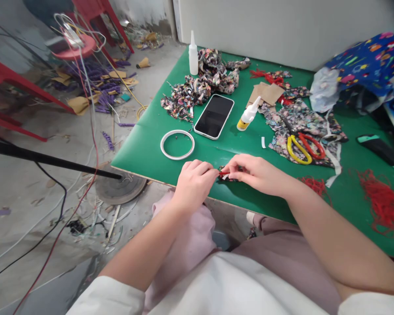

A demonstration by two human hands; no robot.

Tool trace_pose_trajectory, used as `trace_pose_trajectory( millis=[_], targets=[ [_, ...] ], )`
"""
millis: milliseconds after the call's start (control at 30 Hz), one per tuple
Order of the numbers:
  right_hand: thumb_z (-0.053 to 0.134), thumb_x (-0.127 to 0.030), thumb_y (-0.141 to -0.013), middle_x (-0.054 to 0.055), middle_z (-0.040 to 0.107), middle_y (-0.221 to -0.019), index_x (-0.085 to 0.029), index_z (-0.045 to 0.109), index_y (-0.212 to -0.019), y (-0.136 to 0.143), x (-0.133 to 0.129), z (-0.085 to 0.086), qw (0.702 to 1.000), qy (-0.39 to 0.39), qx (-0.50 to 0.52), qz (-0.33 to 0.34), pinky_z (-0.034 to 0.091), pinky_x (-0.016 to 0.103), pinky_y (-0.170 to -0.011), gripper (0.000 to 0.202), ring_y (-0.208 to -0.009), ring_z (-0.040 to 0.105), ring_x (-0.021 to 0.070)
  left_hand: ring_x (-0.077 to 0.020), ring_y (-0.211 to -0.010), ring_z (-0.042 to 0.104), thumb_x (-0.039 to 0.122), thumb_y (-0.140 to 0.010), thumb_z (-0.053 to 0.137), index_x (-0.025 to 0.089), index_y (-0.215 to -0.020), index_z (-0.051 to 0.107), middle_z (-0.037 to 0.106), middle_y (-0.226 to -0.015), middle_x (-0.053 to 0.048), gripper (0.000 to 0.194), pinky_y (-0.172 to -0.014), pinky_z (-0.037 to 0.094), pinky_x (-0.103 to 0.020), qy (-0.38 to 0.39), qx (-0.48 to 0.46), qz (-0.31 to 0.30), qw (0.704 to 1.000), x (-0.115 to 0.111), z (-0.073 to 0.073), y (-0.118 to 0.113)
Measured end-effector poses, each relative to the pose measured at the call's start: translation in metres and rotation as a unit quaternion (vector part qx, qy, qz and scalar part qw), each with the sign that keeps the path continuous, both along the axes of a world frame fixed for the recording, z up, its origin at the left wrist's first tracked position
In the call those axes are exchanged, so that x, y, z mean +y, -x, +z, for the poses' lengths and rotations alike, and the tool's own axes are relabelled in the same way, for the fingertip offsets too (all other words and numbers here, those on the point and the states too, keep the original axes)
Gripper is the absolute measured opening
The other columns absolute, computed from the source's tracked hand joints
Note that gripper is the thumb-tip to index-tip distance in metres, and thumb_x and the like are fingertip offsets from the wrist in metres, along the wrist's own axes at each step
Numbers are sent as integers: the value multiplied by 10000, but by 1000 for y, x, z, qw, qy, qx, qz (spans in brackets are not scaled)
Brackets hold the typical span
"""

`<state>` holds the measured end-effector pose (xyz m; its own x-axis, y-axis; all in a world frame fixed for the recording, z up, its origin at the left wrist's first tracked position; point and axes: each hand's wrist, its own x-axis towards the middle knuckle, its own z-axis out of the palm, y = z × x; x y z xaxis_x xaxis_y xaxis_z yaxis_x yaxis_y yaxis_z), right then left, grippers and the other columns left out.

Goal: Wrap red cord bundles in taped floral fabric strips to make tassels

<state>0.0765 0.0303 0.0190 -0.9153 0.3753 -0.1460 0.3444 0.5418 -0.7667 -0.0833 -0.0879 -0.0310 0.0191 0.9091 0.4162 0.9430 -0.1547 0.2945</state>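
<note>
At the near edge of the green table, my left hand is closed on one end of a small dark floral fabric piece with red thread around it. My right hand pinches the same piece from the right, thumb and fingers together. The two hands nearly meet, and their fingers hide much of the piece. Beyond them lie a white ring and a phone. A yellow-labelled glue bottle stands tilted to the right of the phone.
Scissors rest on floral fabric at the right, near red thread bundles. A white bottle and crumpled fabric strips are at the back. A black pole crosses the left, with cables and scraps on the floor.
</note>
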Motion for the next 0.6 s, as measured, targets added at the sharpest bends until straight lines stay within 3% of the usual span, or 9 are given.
trace_pose_trajectory(
  millis=[133,233,433,600],
  targets=[
    [471,-399,-848,-9,562,-788,-201,440,-824,-3,8,1,990,127,11,-68,380,217,-557,201,-641,501,100,-143,-756,506,235,-871,504,218,-840,648,643,-826,10,148,-717,372,-294,0,4,0,1000,0,0,0],
    [448,-389,-849,-31,537,-693,-199,422,-808,1,16,10,985,161,-55,-19,363,206,-518,196,-575,467,88,-143,-752,505,235,-866,513,214,-826,648,643,-816,10,141,-710,370,-293,-5,8,5,1000,0,0,-1],
    [427,-306,-831,-19,578,-711,-195,492,-787,26,27,23,966,75,-209,135,362,197,-516,136,-577,499,86,-146,-762,509,244,-872,504,213,-826,651,646,-824,5,157,-715,369,-297,-1,6,5,1000,0,1,-1],
    [411,-245,-809,-18,612,-715,-207,511,-790,41,25,16,955,0,-269,126,334,187,-464,109,-545,516,84,-146,-760,506,251,-879,490,214,-830,651,647,-823,1,172,-719,370,-295,3,6,7,1000,-1,1,-1]
  ],
)
